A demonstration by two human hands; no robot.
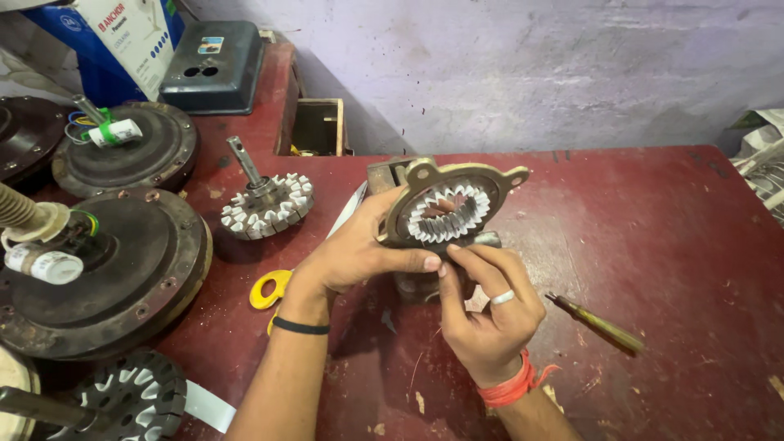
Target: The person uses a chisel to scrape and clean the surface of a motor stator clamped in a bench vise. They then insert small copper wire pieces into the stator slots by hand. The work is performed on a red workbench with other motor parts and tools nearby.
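Two hands work one part at the table's middle: left hand (355, 249) grips the stator frame (445, 208) tilted, exposing its slots; right hand (482, 302) pinches white insulation paper (445, 219) there. Screwdriver (596, 322) lies right, loose stator (267, 206) left.

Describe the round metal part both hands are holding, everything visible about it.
The metal ring part is a dull brass-grey frame with rounded ears at its top and right, each with a hole. Its central opening is lined with white paper-like insulation strips folded into teeth. It is held tilted, facing the camera, above the red table. The left hand grips its left edge; the right hand touches its lower rim with the fingertips.
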